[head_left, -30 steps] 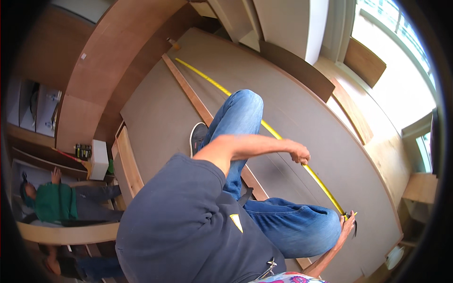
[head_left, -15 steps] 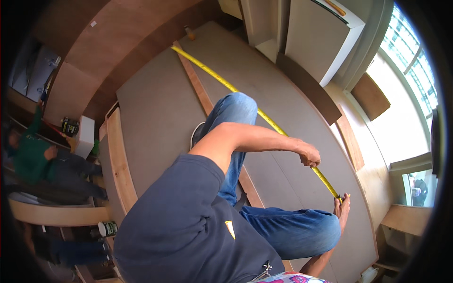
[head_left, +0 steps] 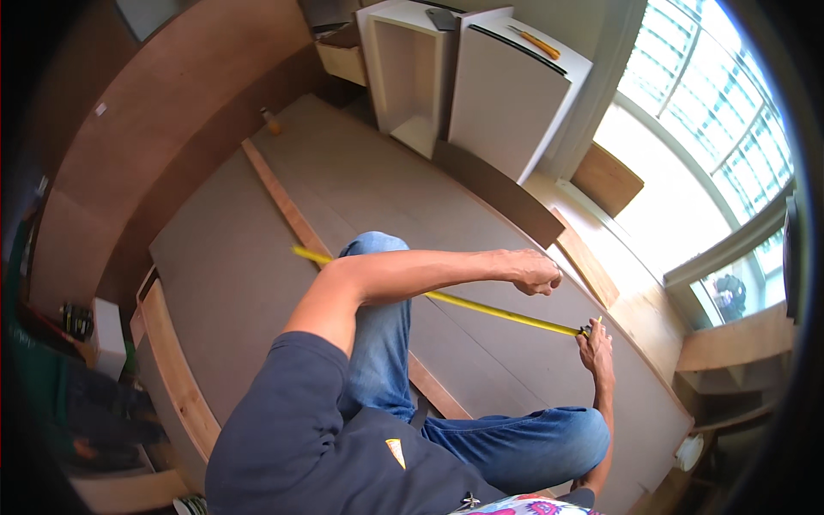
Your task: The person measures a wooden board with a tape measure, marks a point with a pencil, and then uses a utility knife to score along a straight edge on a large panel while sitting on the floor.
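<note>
My right hand (head_left: 595, 345), beyond my right knee, grips the dark case of a tape measure (head_left: 585, 330). A thin yellowish stick shows above its fingers; I cannot make out what it is. From the case the yellow tape blade (head_left: 502, 312) runs left, passes behind my left knee and ends near a reddish wooden strip (head_left: 279, 193). My left hand (head_left: 536, 273) hovers above the blade, apart from it, fingers curled closed; whatever they may hold is hidden. Beneath me lies a large grey-brown panel (head_left: 210, 249).
White cabinets (head_left: 506, 99) stand at the far side, an orange-handled tool (head_left: 539, 45) on top. A small bottle (head_left: 270, 122) stands at the panel's far corner. Loose wooden boards (head_left: 588, 262) lie along the right edge; a wooden frame piece (head_left: 176, 365) is at left.
My left hand has let go of the tape blade and lifted away. The blade's far end has come nearer, and less of it is out. The view has shifted right.
</note>
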`<state>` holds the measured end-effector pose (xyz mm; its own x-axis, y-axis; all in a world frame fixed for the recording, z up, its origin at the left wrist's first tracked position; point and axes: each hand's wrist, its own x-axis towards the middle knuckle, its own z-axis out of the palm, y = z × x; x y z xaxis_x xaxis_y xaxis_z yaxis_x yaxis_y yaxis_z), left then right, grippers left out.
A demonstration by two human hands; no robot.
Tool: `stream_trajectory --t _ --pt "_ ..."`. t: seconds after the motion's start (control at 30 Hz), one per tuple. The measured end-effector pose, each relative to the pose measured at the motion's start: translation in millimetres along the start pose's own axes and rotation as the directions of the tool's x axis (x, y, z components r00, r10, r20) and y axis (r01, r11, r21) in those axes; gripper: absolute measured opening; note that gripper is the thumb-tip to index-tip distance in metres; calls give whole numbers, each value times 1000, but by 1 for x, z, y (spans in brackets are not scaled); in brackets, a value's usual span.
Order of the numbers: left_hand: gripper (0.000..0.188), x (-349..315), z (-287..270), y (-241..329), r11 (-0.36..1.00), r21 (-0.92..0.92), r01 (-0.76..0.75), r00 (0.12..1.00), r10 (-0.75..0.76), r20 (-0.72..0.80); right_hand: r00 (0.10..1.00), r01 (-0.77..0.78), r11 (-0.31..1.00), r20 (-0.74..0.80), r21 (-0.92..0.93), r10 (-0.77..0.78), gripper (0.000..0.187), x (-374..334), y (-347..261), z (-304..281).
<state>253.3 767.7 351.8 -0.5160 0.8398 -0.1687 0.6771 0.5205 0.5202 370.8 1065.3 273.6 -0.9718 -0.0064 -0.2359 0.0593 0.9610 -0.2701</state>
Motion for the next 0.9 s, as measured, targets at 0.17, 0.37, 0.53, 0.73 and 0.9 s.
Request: stream_trajectory --t 0.17,0.37,0.53,0.73,0.9 --pt "29 -18 -2 10 990 117 -82 996 78 34 997 -34 999 74 -12 35 56 12 16 25" --pt "28 -33 -35 24 981 180 -74 995 85 -54 976 -216 974 -10 63 217 59 -28 23 8" --pt "27 -46 -71 29 971 237 -16 994 42 -105 978 -177 976 -88 125 189 57 -51 61 0" --pt "30 -70 -79 5 973 231 17 999 -9 -35 995 -102 987 1 126 103 59 -32 2 -52" --pt "39 -95 -50 -22 962 248 112 962 -168 215 994 98 994 54 45 -100 59 11 -59 -84"
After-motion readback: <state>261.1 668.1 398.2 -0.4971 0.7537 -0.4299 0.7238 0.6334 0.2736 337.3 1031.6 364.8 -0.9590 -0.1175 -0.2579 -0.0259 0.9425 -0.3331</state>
